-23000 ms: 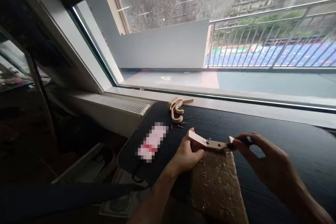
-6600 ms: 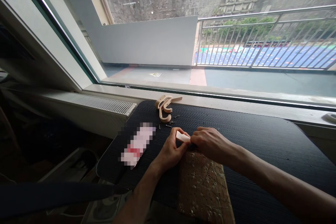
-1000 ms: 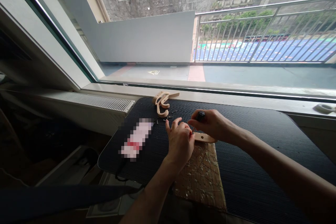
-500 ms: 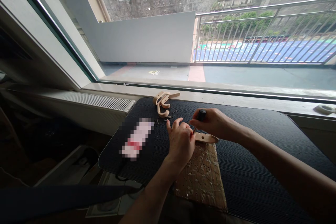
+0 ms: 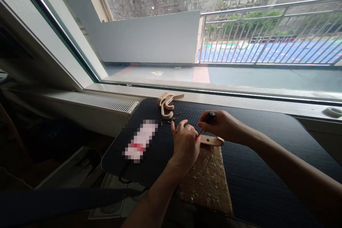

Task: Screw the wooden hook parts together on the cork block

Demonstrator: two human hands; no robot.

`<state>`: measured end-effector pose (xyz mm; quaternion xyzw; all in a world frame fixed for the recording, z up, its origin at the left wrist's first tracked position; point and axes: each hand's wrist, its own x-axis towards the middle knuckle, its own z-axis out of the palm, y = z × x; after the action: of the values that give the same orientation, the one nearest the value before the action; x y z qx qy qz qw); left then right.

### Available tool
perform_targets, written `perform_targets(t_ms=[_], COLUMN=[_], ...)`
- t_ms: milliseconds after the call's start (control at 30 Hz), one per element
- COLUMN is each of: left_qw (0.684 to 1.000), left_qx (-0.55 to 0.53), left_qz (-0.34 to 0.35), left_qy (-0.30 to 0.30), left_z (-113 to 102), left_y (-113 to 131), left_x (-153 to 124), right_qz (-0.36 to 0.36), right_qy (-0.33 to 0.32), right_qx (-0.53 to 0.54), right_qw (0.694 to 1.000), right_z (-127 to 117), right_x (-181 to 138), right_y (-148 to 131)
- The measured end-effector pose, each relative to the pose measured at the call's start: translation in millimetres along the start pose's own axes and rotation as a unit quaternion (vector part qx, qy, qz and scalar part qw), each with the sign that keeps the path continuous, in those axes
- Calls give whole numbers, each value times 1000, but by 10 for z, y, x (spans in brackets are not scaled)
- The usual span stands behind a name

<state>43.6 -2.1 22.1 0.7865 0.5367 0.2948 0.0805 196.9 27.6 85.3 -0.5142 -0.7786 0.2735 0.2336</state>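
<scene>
My right hand (image 5: 217, 124) is closed around the black handle of a screwdriver (image 5: 210, 117), which leans with its thin shaft pointing down toward my left fingertips. My left hand (image 5: 185, 144) pinches and presses the left part of a pale wooden strip (image 5: 213, 140) with a round hole and a rounded end. Its thumb and index finger meet by the screwdriver's tip, while other fingers stick out. Beneath the strip lies a worn, pitted wooden board (image 5: 205, 181). What the tip touches is hidden by my left fingers.
Several pale wooden hooks (image 5: 167, 106) are heaped at the table's far edge, with loose screws (image 5: 173, 118) beside them. A blurred pink-and-white item (image 5: 141, 140) lies left on the black table (image 5: 262, 149). A window and sill stand behind; a roll of tape (image 5: 332, 112) rests far right.
The screwdriver's handle has tilted further to the right, with my right hand turning slightly around it. My left hand keeps its hold on the wooden strip. The whole view has shifted a little.
</scene>
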Motion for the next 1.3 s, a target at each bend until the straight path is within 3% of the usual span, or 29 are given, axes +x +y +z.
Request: perform_targets(t_ms=[367, 667, 867, 1300], left_qw=[1000, 1000, 1000, 1000], left_qx=[2, 2, 0, -1], left_qz=[7, 9, 12, 14], left_qy=[9, 10, 10, 10], left_z=[16, 15, 17, 30], left_y=[-12, -8, -15, -31], left_x=[-4, -10, -8, -3], right_qz=[-24, -47, -62, -68], right_qy=[-76, -19, 3, -12], right_qx=[-7, -119, -94, -141], right_qw=[997, 992, 994, 988], right_z=[-161, -316, -286, -317], right_x=[-4, -27, -63, -98], right_y=[-40, -237, -241, -300])
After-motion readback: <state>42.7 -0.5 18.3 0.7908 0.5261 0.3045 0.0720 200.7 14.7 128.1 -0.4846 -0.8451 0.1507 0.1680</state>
